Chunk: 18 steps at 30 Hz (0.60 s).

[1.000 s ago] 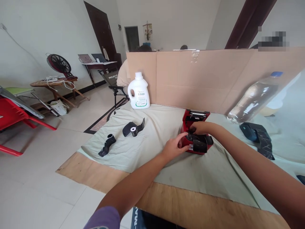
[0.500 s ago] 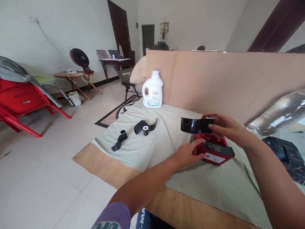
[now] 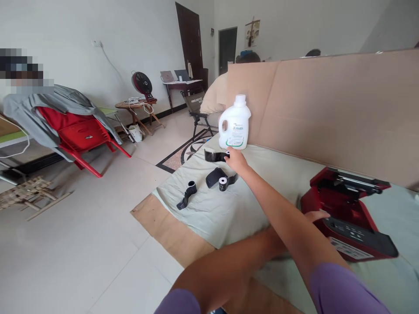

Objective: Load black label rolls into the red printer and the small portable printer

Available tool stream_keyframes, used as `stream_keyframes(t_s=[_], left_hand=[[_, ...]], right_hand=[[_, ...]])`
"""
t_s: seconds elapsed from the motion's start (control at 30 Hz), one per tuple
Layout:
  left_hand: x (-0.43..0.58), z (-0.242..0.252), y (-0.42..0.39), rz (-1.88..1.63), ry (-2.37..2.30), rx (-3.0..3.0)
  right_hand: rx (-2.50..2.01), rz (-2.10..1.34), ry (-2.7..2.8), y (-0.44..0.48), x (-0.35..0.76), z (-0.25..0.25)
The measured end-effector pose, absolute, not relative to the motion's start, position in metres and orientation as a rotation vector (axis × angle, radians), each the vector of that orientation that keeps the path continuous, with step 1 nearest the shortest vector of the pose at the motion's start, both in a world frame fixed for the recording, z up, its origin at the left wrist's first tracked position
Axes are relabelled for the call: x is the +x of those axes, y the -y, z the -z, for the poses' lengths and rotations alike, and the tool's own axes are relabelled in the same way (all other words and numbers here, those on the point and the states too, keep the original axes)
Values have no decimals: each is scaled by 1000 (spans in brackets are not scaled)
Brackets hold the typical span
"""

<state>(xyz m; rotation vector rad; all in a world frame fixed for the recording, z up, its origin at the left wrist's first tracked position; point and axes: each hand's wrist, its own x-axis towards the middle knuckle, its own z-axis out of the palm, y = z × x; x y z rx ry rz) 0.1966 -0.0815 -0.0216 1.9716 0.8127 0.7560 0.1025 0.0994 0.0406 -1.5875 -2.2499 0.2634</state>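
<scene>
My right hand (image 3: 237,161) is closed around a small roll whose glossy black strip (image 3: 213,155) hangs out to the left, just in front of a white detergent jug (image 3: 234,124). My left hand (image 3: 316,216), partly hidden behind my right forearm, grips the near left side of a red and black printer (image 3: 358,233). The printer's lid is raised and its red inside shows. On the cloth below my right hand lie a second black roll with a white core (image 3: 223,184), a dark rounded object (image 3: 214,176) and another unwound black roll (image 3: 187,194).
A pale green cloth (image 3: 209,218) covers the wooden board (image 3: 170,226). Cardboard (image 3: 327,96) stands upright behind it. On the floor to the left are a red chair (image 3: 85,135) and a small table with a fan (image 3: 143,83). A person (image 3: 26,72) is at far left.
My right hand has carried the black roll left from above the printer to beside the jug, crossing over my left arm. The printer appears farther right, and the view has turned left.
</scene>
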Motion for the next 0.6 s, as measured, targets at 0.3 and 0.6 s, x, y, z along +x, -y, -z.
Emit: stream_keyframes(t_s=[0.3,0.6], left_hand=[[186,13,76,-721,-694,1783],[198,29,70,-708,-647,2136]], right_hand=[[-1720,-311,2361,-113,105,-32],[-1212,-819,2671,-53,117,-54]])
